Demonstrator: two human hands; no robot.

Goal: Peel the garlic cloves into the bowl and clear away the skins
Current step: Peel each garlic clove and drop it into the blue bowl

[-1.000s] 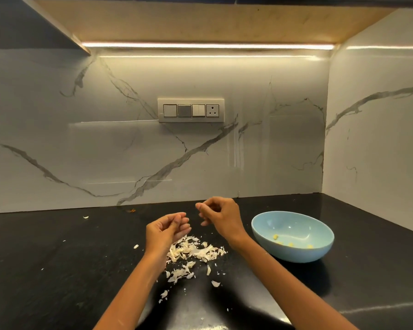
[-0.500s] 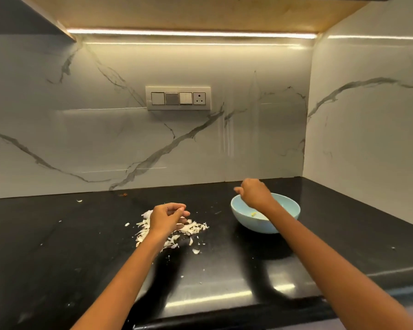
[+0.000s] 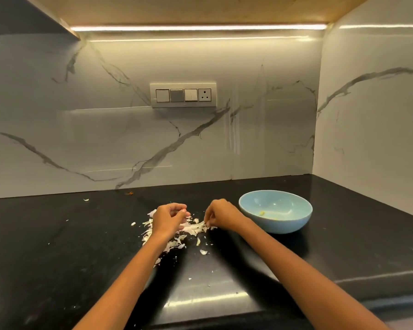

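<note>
Black counter (image 3: 57, 258), marble backsplash (image 3: 81, 127), left hand (image 3: 168, 217) curled empty, right hand (image 3: 221, 216) pinching garlic skins (image 3: 193, 227)

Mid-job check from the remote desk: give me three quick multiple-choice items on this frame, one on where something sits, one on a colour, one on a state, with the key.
1. Where does the bowl stand relative to the pile of garlic skins?
A. To its right
B. To its left
C. On top of it

2. What colour is the bowl?
A. Red
B. Light blue
C. Black

3. What is the right hand doing?
A. Resting flat inside the bowl
B. Reaching for the wall switches
C. Fingertips down at the edge of the skins on the black countertop

Key: 1 A, the bowl stands right of the skins, near the corner wall. 2 B, its rim and wall are pale blue. 3 C, its curled fingers meet the right edge of the pile, while the left hand hovers over the skins.
</note>
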